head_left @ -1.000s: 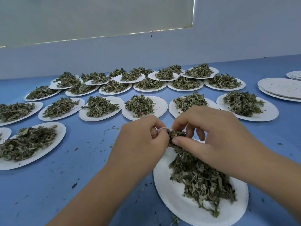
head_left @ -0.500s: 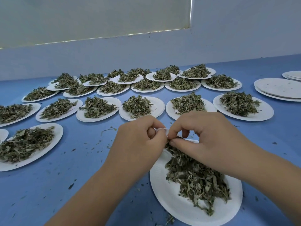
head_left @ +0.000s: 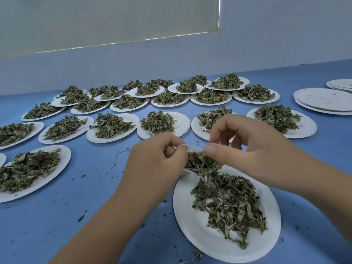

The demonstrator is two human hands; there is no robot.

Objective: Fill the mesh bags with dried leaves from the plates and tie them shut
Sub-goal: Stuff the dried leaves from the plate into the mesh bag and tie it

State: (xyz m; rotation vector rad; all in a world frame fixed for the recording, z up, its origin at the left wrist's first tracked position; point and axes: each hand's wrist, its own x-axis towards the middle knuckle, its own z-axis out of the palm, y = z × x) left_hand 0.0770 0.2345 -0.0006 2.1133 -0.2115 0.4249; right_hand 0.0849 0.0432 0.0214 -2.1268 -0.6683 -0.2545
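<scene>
A white paper plate [head_left: 192,221] lies close in front of me on the blue table, heaped with dried green leaves [head_left: 228,202]. Just above its far edge my left hand [head_left: 152,164] pinches the white rim of a small mesh bag [head_left: 192,149]. My right hand [head_left: 249,149] pinches the bag's other side, thumb forward. The bag's mouth is stretched between them with leaves [head_left: 200,162] inside, spilling toward the plate. Most of the bag is hidden by my fingers.
Several more paper plates piled with dried leaves, such as one at the left [head_left: 62,162] and one in the middle row [head_left: 182,124], cover the table up to the white wall. Stacks of bare plates [head_left: 323,100] sit at the right. Leaf crumbs are scattered over the blue surface.
My hands have drawn slightly apart, so the bag's mouth is wider, and my right fingers have lifted. The view has shifted a little.
</scene>
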